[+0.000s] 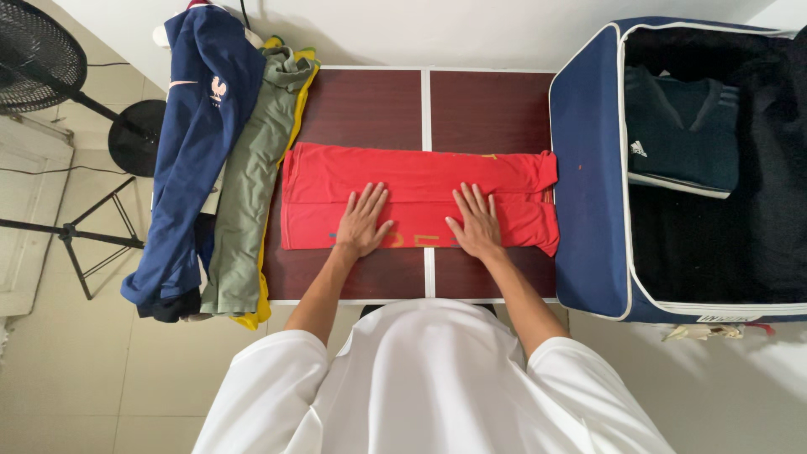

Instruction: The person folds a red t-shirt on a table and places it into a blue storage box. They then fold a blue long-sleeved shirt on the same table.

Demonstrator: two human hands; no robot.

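Open navy suitcase [588,181] (dark folded top [677,134] inside) right of red shirt [420,197]; left hand [363,223], right hand [477,223] flat, fingers spread, grasping nothing.

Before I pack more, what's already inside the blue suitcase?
Inside the blue suitcase, a folded dark green garment lies at the far end on black lining. Anything beneath it is covered.

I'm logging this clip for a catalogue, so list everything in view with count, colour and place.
red shirt: one, red, folded lengthwise on the table
table: one, dark brown with white trim, centre
navy jacket: one, navy, draped left
olive garment: one, olive green, beside the jacket
yellow garment: one, yellow, under the olive one
suitcase: one, navy, open, right
dark top: one, dark teal, inside the suitcase
fan: one, black, top left
left hand: flat on the shirt
right hand: flat on the shirt
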